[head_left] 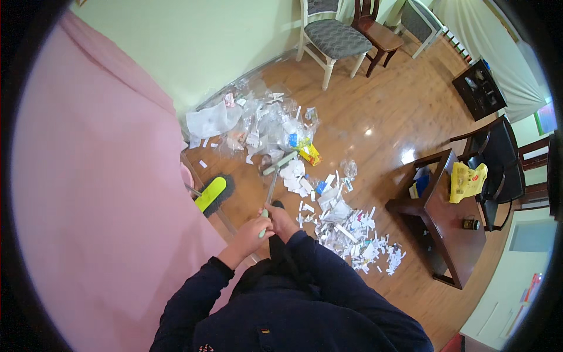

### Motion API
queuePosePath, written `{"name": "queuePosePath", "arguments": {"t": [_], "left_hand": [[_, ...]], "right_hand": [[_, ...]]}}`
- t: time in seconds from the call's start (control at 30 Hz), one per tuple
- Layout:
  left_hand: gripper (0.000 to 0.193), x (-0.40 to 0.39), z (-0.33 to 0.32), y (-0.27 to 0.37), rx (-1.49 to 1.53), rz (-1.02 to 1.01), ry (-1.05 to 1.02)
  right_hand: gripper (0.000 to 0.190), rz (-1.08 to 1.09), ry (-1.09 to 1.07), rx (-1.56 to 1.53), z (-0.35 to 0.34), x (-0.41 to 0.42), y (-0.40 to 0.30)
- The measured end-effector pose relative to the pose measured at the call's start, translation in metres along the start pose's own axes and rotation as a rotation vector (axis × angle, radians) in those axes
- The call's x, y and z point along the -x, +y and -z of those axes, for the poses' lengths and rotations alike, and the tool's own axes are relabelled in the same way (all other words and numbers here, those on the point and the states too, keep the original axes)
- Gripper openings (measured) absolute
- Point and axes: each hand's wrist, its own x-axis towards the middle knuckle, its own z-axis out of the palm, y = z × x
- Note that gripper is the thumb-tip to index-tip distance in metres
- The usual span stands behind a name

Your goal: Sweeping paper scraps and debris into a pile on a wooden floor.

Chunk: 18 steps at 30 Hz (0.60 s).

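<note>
My left hand [250, 235] and my right hand [283, 220] are both closed around the pale green grip of a long-handled floor tool [272, 187], a squeegee or broom. Its narrow pale green head [280, 163] lies at the near edge of a heap of clear plastic wrap and bags [268, 125]. A yellow printed packet [311, 154] sits just right of the head. White paper scraps [294, 176] lie beside the shaft. A second heap of shredded paper strips [347, 231] spreads to the right of my right forearm.
A broom with a lime-green head [212, 193] and dark bristles lies at left, by a pink curtain [101, 176]. To the right stands a dark wooden table [457, 224] bearing a yellow plastic bag [467, 181] and a jar [470, 224]. Chairs [338, 38] line the far wall.
</note>
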Motion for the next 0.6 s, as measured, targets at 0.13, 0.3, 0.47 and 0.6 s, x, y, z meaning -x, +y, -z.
{"name": "queuePosePath", "arguments": {"t": [0.13, 0.3, 0.47, 0.6], "left_hand": [[0.017, -0.026, 0.028, 0.006, 0.169, 0.076, 0.050], [0.016, -0.062, 0.057, -0.026, 0.147, -0.021, 0.021], [0.014, -0.110, 0.098, -0.026, 0.161, 0.108, 0.022], [0.013, -0.143, 0.127, -0.063, 0.139, 0.134, 0.057]], "right_hand": [[0.026, 0.024, 0.058, 0.004, -0.020, -0.012, -0.013], [0.028, -0.095, 0.028, -0.063, -0.091, 0.002, -0.052], [0.022, 0.031, 0.047, 0.009, -0.099, -0.052, -0.075], [0.019, 0.045, 0.071, 0.027, -0.126, -0.103, -0.100]]}}
